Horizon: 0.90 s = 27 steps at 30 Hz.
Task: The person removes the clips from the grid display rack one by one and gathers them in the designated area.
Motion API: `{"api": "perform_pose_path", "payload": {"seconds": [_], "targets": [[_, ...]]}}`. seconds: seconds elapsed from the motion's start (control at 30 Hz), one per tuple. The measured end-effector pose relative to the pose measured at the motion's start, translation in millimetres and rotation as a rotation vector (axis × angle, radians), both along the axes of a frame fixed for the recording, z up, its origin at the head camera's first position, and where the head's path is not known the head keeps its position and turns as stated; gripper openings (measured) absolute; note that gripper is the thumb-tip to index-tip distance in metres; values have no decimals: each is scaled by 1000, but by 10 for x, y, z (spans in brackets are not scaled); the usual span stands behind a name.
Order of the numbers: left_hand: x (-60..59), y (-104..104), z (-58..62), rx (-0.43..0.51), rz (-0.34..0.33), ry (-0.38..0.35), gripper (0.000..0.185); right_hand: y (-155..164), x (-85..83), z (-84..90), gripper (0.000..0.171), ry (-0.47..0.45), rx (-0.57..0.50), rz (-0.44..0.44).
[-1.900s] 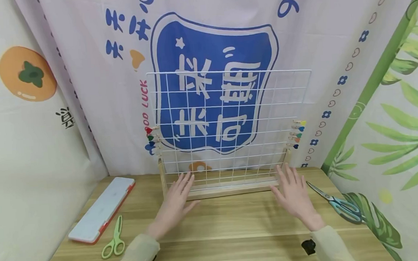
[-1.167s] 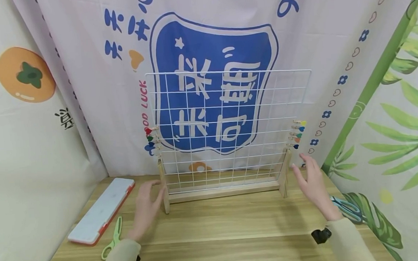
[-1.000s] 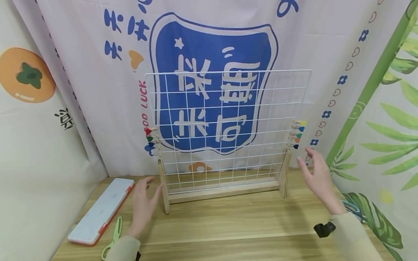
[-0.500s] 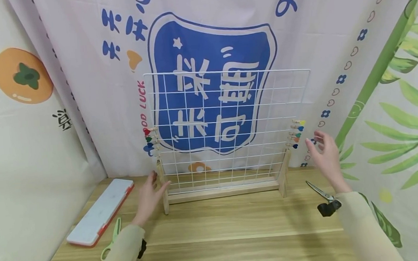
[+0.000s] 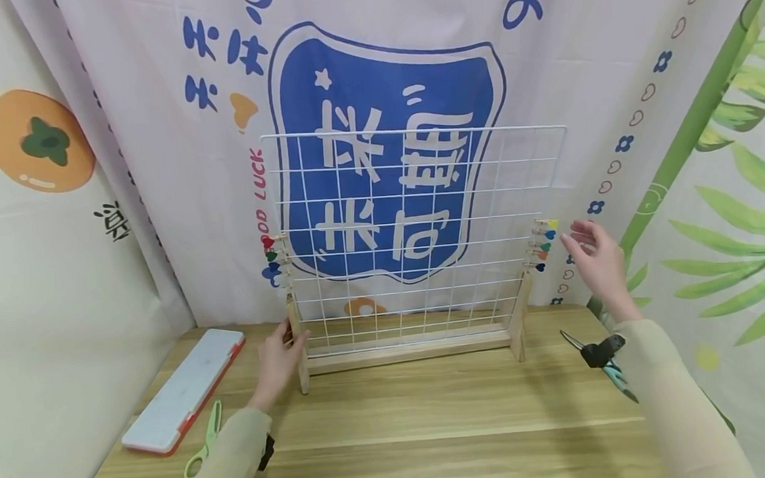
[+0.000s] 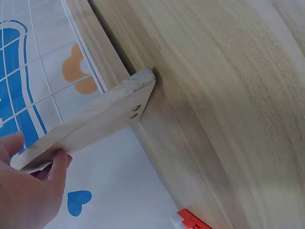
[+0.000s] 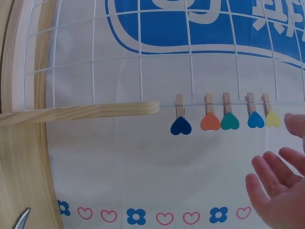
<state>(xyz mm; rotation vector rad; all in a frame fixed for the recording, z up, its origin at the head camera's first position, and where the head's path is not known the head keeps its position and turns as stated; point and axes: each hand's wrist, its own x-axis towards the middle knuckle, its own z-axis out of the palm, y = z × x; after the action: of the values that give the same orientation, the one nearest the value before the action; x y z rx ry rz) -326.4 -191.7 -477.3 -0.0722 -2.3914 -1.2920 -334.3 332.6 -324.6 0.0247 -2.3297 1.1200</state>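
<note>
grid rack [image 5: 414,214] stands between two scissors [image 5: 203,440] [image 5: 607,364].

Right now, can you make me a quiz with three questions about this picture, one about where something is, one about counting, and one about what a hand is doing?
1. Where are the green scissors?
A. on the table beside the white case
B. hanging on the grid
C. in a hand

2. How many heart clips hang on the grid's right edge?
A. two
B. five
C. nine

3. What is the left hand doing?
A. holding the rack's wooden post
B. cutting paper
C. lying flat on the table

Answers: 1 A, they lie by the case at the table's left. 2 B, the right wrist view shows five hearts. 3 A, its fingers wrap the post.
</note>
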Motion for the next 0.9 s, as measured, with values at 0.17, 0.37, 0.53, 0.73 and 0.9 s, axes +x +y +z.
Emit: {"api": "perform_pose_path", "payload": {"seconds": [0.17, 0.37, 0.53, 0.73, 0.9], "targets": [[10, 17, 15, -47, 46, 40, 39, -25, -32, 23, 55, -2, 8, 11], [20, 27, 12, -73, 73, 56, 30, -34, -67, -7, 51, 3, 33, 8], [11, 24, -8, -84, 82, 61, 26, -30, -84, -14, 52, 3, 30, 20], [7, 28, -37, -91, 100, 83, 20, -48, -94, 25, 50, 2, 28, 2], [17, 34, -35, -103, 104, 98, 17, -55, -98, 48, 48, -8, 33, -13]]}}
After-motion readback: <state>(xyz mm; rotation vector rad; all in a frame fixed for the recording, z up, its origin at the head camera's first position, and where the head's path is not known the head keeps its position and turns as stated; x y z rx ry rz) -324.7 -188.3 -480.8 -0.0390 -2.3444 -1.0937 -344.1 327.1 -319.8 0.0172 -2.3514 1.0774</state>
